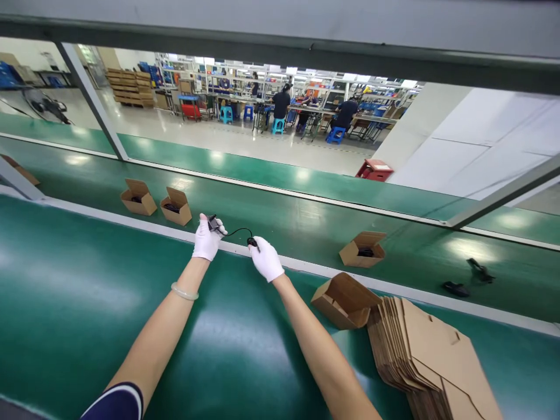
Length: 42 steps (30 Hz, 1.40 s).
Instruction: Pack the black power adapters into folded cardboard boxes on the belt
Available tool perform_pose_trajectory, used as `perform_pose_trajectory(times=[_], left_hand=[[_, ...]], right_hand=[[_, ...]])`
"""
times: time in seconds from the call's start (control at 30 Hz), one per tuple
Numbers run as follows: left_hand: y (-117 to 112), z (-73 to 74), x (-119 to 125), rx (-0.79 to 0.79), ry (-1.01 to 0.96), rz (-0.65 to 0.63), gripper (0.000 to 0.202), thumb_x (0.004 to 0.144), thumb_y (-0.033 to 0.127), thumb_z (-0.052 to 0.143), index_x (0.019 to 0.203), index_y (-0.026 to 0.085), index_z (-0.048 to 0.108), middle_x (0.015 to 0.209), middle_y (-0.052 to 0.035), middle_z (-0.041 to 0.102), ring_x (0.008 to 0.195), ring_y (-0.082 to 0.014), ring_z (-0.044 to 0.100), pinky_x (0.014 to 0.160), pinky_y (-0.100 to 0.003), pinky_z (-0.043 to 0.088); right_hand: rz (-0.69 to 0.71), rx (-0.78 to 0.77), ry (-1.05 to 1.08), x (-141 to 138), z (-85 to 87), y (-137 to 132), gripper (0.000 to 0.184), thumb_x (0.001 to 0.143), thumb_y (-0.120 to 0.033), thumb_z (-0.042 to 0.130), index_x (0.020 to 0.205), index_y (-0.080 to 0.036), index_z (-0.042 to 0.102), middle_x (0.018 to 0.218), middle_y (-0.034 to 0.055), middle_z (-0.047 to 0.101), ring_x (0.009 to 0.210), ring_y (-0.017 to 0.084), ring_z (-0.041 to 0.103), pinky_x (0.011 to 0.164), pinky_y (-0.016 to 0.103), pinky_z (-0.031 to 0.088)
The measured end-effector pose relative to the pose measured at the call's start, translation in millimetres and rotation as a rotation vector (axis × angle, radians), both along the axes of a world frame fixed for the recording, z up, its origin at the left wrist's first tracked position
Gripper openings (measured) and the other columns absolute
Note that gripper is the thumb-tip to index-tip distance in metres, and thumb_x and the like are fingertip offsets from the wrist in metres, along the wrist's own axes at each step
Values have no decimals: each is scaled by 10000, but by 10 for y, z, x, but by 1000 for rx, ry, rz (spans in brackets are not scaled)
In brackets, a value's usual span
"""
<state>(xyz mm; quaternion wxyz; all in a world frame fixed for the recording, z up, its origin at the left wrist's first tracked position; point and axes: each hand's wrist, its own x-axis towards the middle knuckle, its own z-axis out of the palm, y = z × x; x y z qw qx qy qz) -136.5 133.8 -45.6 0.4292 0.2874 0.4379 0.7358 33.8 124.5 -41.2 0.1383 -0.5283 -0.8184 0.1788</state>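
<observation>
My left hand (207,239), in a white glove, is closed around a black power adapter (213,223) above the pale rail. From it a thin black cable (238,229) arcs across to my right hand (266,258), also gloved. Those fingers pinch a small dark bundle of the cable with its end. To the right of my right hand, an open carton (339,303) stands on the green surface; its inside looks bare where it shows. Beside it leans a thick stack of flat folded cartons (437,344).
Across the rail, the green belt (280,210) carries open boxes with black items: one box (137,197), another (175,205), and a third (363,249). Loose black adapters (480,270) lie at right. Grey frame posts (90,99) stand along the line. Seated people work far behind.
</observation>
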Motion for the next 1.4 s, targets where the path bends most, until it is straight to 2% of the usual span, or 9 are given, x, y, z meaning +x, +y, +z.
perform_pose_trajectory(times=[0.17, 0.27, 0.4, 0.67, 0.8, 0.97, 1.03, 1.17, 1.4], left_hand=[[-372, 74, 573, -34, 6, -108, 507, 746, 684, 485, 775, 178, 494, 608, 13, 558, 437, -74, 490, 377, -174, 347], [-623, 155, 886, -20, 222, -109, 486, 779, 667, 453, 827, 186, 513, 745, -20, 596, 655, -125, 588, 600, -229, 482], [-827, 297, 1137, 25, 567, -206, 483, 841, 630, 363, 915, 177, 514, 937, -80, 605, 954, -204, 581, 905, -335, 441], [-943, 459, 1648, 183, 779, -602, 420, 888, 526, 352, 989, 141, 489, 913, -76, 611, 885, -213, 592, 859, -371, 478], [-891, 256, 1872, 248, 783, -649, 415, 885, 455, 406, 1168, 156, 457, 1137, -114, 586, 1067, -223, 559, 978, -387, 423], [-687, -177, 2111, 88, 836, -667, 554, 809, 295, 506, 1310, 101, 372, 1359, -177, 445, 1281, -267, 404, 1088, -448, 305], [-623, -298, 2186, 89, 846, -729, 520, 772, 206, 495, 1280, 125, 425, 1347, -139, 478, 1286, -253, 404, 1099, -441, 297], [-591, -422, 2258, 131, 836, -818, 477, 743, 148, 448, 1216, 160, 506, 1279, -78, 559, 1226, -219, 476, 1096, -406, 322], [-615, -534, 2282, 138, 802, -855, 493, 730, 134, 408, 1212, 153, 507, 1264, -69, 567, 1229, -215, 468, 1094, -397, 328]], right_hand=[[-86, 5, 362, 164, 317, -317, 301, 885, -314, 316, 1072, -181, 510, 861, 45, 621, 750, 164, 576, 677, 260, 451], [-94, -140, 708, 314, 459, -494, 214, 822, -360, 430, 921, -192, 517, 627, -18, 536, 515, 132, 493, 531, 250, 414], [-147, -226, 949, 582, 536, -757, 214, 762, -407, 533, 831, -206, 502, 503, -67, 427, 406, 99, 392, 433, 233, 345], [-387, -1, 1187, 1175, 540, -1081, 290, 708, -456, 616, 767, -184, 533, 516, -76, 430, 367, 56, 300, 370, 209, 274], [-471, 224, 1014, 1518, 510, -1128, 241, 752, -421, 584, 772, -184, 550, 565, -51, 499, 423, 84, 404, 440, 223, 372], [-500, 449, 544, 1863, 424, -1065, 191, 824, -353, 487, 828, -187, 580, 806, 40, 636, 726, 175, 597, 699, 290, 482], [-471, 358, 191, 1910, 419, -1037, 205, 855, -298, 439, 911, -183, 600, 927, 71, 651, 853, 201, 611, 773, 306, 474], [-326, -46, -453, 1845, 448, -952, 294, 887, -229, 383, 1074, -184, 604, 1086, 121, 629, 944, 242, 616, 764, 331, 466], [-143, -324, -548, 1761, 522, -661, 255, 811, -188, 497, 985, -149, 680, 957, 154, 683, 874, 261, 643, 735, 327, 459]])
